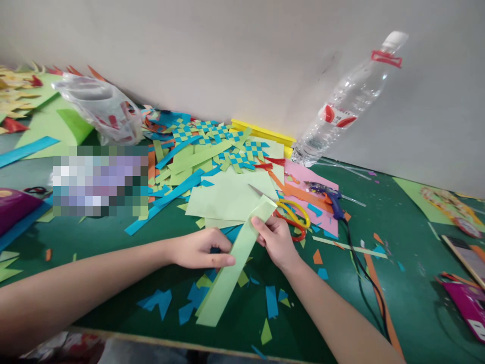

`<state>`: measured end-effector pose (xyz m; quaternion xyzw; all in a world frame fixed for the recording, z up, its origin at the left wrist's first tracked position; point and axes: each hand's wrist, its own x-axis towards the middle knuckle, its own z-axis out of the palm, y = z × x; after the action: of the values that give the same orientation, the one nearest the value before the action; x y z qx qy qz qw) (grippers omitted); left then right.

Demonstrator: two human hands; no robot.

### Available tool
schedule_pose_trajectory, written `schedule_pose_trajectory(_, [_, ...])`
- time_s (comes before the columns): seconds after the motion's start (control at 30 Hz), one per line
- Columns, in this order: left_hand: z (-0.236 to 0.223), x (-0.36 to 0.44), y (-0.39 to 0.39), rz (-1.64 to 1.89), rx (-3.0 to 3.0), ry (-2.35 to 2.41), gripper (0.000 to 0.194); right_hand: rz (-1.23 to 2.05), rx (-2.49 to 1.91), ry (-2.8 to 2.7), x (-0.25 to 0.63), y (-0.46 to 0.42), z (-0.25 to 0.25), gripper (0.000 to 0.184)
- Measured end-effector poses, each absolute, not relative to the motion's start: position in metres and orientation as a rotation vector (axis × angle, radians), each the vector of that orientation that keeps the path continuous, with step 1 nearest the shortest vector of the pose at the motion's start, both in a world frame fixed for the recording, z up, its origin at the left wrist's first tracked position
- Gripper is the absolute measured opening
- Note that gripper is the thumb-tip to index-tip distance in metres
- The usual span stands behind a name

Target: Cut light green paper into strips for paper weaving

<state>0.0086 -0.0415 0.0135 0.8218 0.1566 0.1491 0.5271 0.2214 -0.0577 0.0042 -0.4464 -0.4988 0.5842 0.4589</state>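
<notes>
A folded light green paper strip [235, 263] slants over the near part of the green table, its loose layers parting at the lower end. My right hand [278, 240] pinches the strip near its upper end, thumb on top. Along the strip's left edge, my left hand [206, 250] has its fingers curled under and its thumb against the paper. Just beyond lie scissors with yellow and red handles [293, 215], partly covered by my right hand and the strip. Pale green paper sheets [227, 194] lie under the scissors' blade.
Woven blue-and-green paper pieces [217, 134] are heaped near the wall. A clear plastic bottle [344, 108] leans right of them. A blue glue gun [333, 199] rests on pink paper [291, 174], its cord trailing forward. Blue paper scraps [272, 302] litter the table's [151, 263] near side.
</notes>
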Motion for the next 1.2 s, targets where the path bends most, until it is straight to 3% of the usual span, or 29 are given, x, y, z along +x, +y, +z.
schedule_pose_trajectory(0.43, [0.0175,0.0111,-0.0425,0.35,1.82,0.485,0.036,1.379,-1.134,-1.39,0.2206,-0.0601,0.0127,0.048])
schedule_pose_trajectory(1.2, [0.0157,0.0141,-0.0427,0.351,1.964,0.565,0.044,1.42,-1.158,-1.337,0.2198,-0.0614,0.0093,0.048])
